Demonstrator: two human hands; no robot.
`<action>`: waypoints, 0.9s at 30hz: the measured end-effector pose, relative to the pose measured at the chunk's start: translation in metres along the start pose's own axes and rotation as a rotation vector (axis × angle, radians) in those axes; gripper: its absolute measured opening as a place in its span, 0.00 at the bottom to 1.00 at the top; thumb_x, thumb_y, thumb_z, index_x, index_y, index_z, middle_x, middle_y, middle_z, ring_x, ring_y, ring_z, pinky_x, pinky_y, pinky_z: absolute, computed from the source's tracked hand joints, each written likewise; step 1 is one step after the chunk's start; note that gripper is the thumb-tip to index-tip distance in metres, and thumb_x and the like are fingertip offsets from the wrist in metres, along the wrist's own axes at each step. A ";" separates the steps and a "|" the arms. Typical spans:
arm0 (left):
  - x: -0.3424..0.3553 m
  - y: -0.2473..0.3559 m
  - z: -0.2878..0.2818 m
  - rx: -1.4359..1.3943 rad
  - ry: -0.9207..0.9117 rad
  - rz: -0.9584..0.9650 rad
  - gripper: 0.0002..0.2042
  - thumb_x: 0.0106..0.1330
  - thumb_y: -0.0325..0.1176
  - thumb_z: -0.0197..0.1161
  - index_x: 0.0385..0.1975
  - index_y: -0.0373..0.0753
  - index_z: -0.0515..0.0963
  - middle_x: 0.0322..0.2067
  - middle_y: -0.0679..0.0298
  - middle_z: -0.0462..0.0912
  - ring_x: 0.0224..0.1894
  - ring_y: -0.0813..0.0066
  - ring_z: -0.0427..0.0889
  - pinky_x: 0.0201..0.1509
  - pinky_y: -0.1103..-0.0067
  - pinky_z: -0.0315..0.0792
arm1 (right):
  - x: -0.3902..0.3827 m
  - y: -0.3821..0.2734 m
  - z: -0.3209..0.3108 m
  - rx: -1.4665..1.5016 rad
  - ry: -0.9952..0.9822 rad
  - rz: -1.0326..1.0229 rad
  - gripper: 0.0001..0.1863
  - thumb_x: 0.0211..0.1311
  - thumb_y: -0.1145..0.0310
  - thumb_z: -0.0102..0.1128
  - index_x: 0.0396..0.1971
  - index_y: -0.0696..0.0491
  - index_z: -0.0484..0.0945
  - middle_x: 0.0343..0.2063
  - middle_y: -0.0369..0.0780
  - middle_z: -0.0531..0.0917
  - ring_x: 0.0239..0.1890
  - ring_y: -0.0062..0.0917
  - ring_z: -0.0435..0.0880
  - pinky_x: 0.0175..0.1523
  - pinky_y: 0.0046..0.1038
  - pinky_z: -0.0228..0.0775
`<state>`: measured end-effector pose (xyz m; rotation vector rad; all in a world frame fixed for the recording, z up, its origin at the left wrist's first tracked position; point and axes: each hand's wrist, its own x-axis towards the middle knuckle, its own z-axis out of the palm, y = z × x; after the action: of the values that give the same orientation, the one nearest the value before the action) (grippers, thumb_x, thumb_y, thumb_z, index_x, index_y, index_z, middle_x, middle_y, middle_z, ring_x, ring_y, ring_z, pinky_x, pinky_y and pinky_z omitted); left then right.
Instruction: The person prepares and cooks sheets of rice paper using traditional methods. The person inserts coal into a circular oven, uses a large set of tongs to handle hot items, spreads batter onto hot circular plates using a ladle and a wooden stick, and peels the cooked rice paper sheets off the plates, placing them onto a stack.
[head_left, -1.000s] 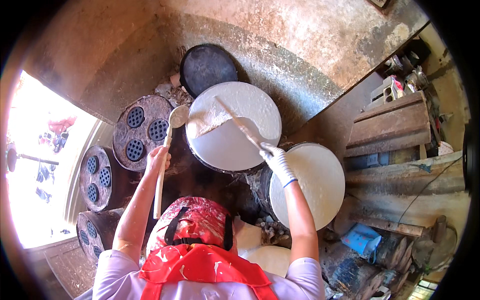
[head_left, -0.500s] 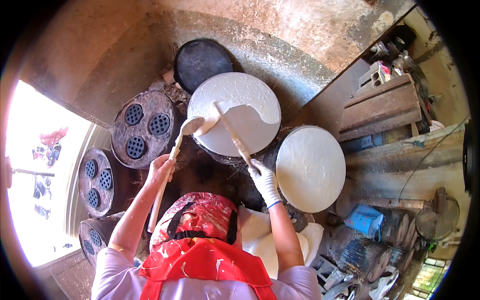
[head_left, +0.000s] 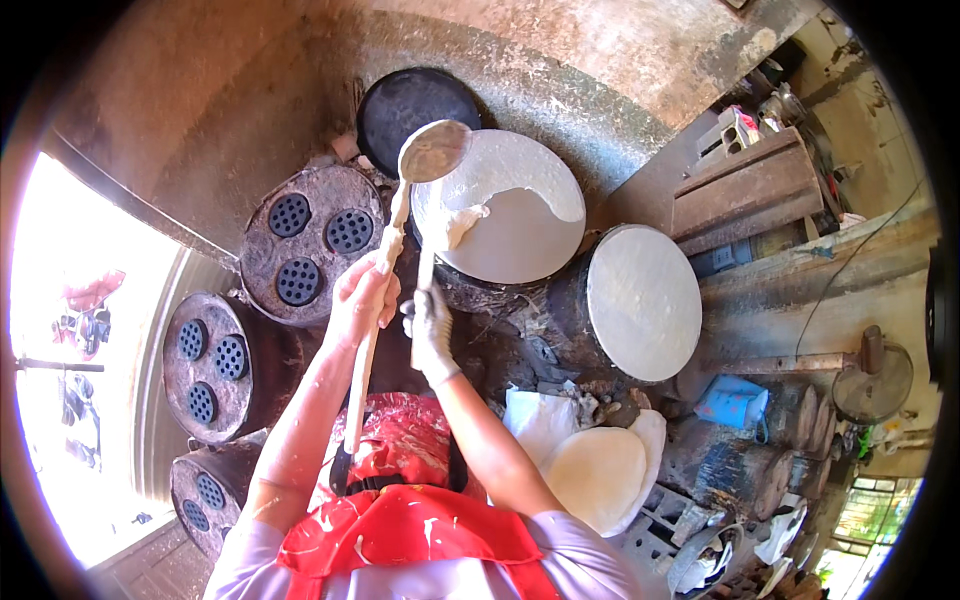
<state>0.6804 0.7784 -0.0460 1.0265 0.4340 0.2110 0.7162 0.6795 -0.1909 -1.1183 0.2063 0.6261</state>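
Note:
My left hand [head_left: 365, 298], bare, is closed round the long wooden handle of a ladle [head_left: 436, 150]. The ladle's whitish-coated bowl hangs over the left edge of a round griddle [head_left: 515, 240]. On that griddle, white batter [head_left: 530, 160] covers the far part, with a wavy edge against a smoother pale area. A thick lump of batter [head_left: 463, 226] lies near its left side. In a white glove, my right hand [head_left: 431, 335] grips a pale wooden stick [head_left: 427, 262] pointing up beside the ladle handle. The stick's far end is partly hidden by the ladle.
Another round griddle [head_left: 645, 302], pale all over, stands at right. A black round pan [head_left: 415, 118] leans at the back wall. Left are drum stoves [head_left: 318, 205] topped with perforated coal briquettes. Round flat sheets [head_left: 598, 475] lie right of me, near a blue container [head_left: 733, 400].
The ladle has risen and moved right and away from me. My right hand has swung left with the stick, close beside my left hand. The view has shifted slightly.

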 end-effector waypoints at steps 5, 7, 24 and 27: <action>-0.030 -0.017 -0.033 -0.008 0.029 -0.106 0.16 0.65 0.37 0.50 0.47 0.35 0.69 0.16 0.67 0.65 0.11 0.83 0.62 0.13 0.87 0.57 | 0.015 0.041 0.006 0.045 0.146 0.184 0.20 0.61 0.48 0.49 0.45 0.45 0.70 0.11 0.29 0.67 0.06 0.12 0.59 0.09 0.16 0.50; -0.042 -0.028 -0.050 -0.021 0.044 -0.149 0.16 0.64 0.38 0.51 0.47 0.35 0.69 0.16 0.67 0.65 0.12 0.83 0.61 0.13 0.87 0.58 | -0.011 0.033 -0.013 0.025 0.186 0.214 0.22 0.59 0.45 0.50 0.45 0.45 0.70 0.10 0.28 0.67 0.06 0.12 0.59 0.09 0.16 0.50; -0.072 -0.057 -0.081 -0.078 0.066 -0.219 0.18 0.64 0.40 0.51 0.49 0.36 0.68 0.17 0.68 0.64 0.11 0.85 0.58 0.13 0.89 0.57 | -0.036 0.012 -0.040 -0.155 0.096 0.087 0.22 0.61 0.49 0.50 0.36 0.55 0.75 0.09 0.33 0.70 0.06 0.16 0.65 0.11 0.19 0.54; -0.078 -0.053 -0.076 -0.075 0.042 -0.202 0.17 0.64 0.40 0.52 0.48 0.36 0.69 0.17 0.70 0.64 0.15 0.86 0.62 0.14 0.88 0.59 | -0.033 0.018 -0.067 -0.160 0.146 0.187 0.27 0.55 0.44 0.55 0.34 0.56 0.75 0.08 0.32 0.70 0.06 0.16 0.65 0.10 0.19 0.54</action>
<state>0.5754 0.7819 -0.1055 0.8990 0.5604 0.0677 0.6893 0.6135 -0.2191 -1.3100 0.3949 0.7372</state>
